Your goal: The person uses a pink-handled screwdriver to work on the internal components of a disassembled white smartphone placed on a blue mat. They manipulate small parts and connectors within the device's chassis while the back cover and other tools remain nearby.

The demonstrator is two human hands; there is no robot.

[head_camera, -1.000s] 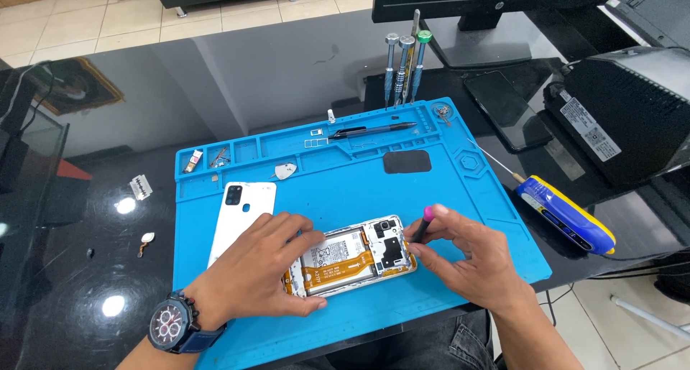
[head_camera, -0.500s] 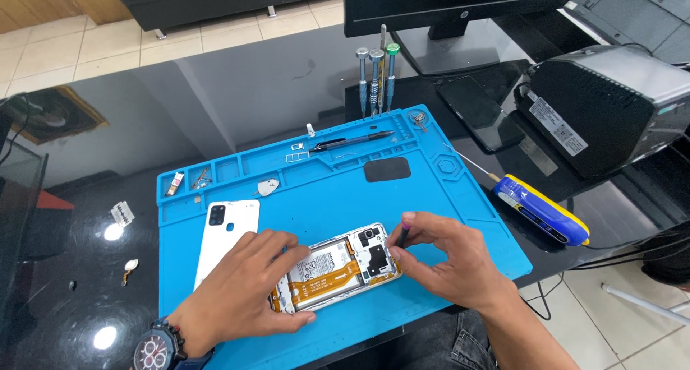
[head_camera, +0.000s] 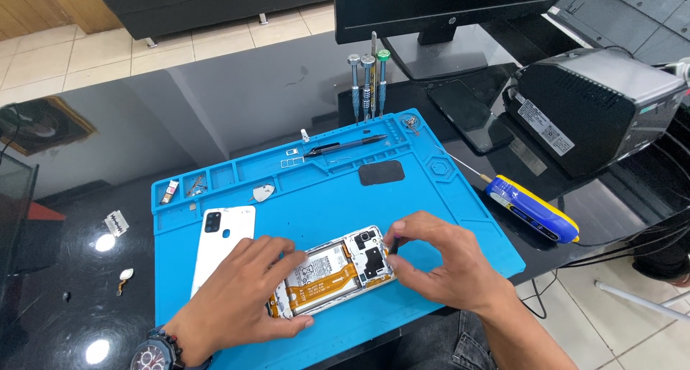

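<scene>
On the blue mat [head_camera: 460, 197], an opened phone [head_camera: 334, 269] is steadied by the flat, open left hand [head_camera: 241, 294]; a thin tool [head_camera: 393, 246] is pinched in the right hand [head_camera: 438, 259].

Counts: one opened phone [head_camera: 334, 269] under both hands; one white back cover [head_camera: 223, 244] just left of the left hand; three upright screwdrivers [head_camera: 366, 82] well beyond the right hand; one black pad [head_camera: 382, 172] beyond it; one blue-yellow tool [head_camera: 532, 208] to its right (small parts uncounted, too tiny).
</scene>
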